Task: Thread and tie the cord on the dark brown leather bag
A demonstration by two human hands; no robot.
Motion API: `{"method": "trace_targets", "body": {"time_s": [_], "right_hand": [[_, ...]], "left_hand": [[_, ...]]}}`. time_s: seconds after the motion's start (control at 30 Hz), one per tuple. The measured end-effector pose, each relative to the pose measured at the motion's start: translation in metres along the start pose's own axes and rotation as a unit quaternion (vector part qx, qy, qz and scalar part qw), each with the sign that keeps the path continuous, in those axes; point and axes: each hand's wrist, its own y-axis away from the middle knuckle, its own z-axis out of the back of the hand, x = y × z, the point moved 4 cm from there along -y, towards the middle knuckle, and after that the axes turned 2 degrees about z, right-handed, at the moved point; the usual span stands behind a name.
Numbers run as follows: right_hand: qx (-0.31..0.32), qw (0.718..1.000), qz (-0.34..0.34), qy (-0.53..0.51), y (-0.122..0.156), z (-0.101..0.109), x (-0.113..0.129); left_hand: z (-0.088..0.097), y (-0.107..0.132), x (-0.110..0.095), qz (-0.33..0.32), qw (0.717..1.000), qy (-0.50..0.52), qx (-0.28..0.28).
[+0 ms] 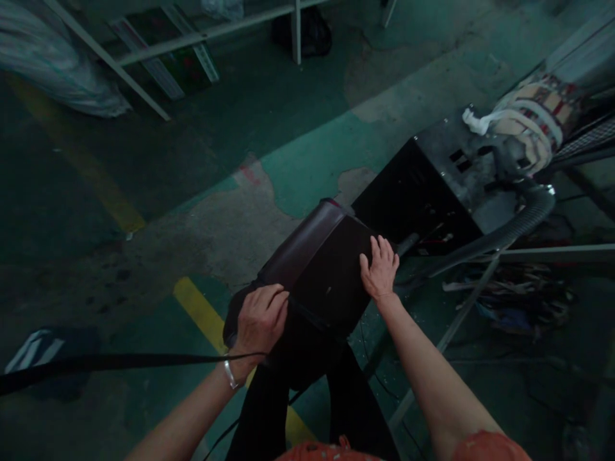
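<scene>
A dark brown leather-like bag piece (pixel 317 262) with a rounded, lighter brown edge rests on my lap, above my dark trousers. My left hand (pixel 259 320) grips its near left corner, fingers curled over the edge. My right hand (pixel 380 267) lies flat on its far right side with the fingers spread. A thin black strap (pixel 120 363) runs from the left edge of view toward my left wrist, which wears a light bracelet.
A black and grey machine box (pixel 432 192) stands on the floor just right of the bag, with a ribbed grey hose (pixel 519 224) and a cloth-wrapped part (pixel 528 118). The green floor (pixel 312 160) has worn patches and yellow lines. A white metal frame (pixel 202 32) stands at the back.
</scene>
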Motion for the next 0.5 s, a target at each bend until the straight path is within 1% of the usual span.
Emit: {"method": "trace_targets", "body": {"time_s": [0.07,0.17,0.23,0.33,0.43,0.5], "right_hand": [[-0.002,1.0,-0.024,-0.009,-0.002,-0.008,-0.004],[-0.013,0.999,-0.039,-0.017,0.001,-0.014,-0.002],[-0.012,0.999,-0.044,-0.028,0.001,-0.013,0.0],[-0.009,0.998,-0.055,-0.04,-0.008,-0.007,-0.004],[-0.002,0.997,-0.074,-0.037,-0.029,-0.003,-0.012],[0.012,0.995,-0.086,-0.044,-0.043,-0.004,-0.016]], "left_hand": [[-0.008,-0.02,0.003,0.024,1.0,-0.017,0.0],[-0.026,-0.046,0.009,0.109,0.992,-0.038,0.048],[-0.037,-0.057,0.013,0.152,0.984,-0.05,0.081],[-0.047,-0.066,0.02,0.203,0.969,-0.048,0.129],[-0.051,-0.07,0.028,0.264,0.947,-0.053,0.177],[-0.052,-0.072,0.03,0.284,0.937,-0.071,0.19]]}}
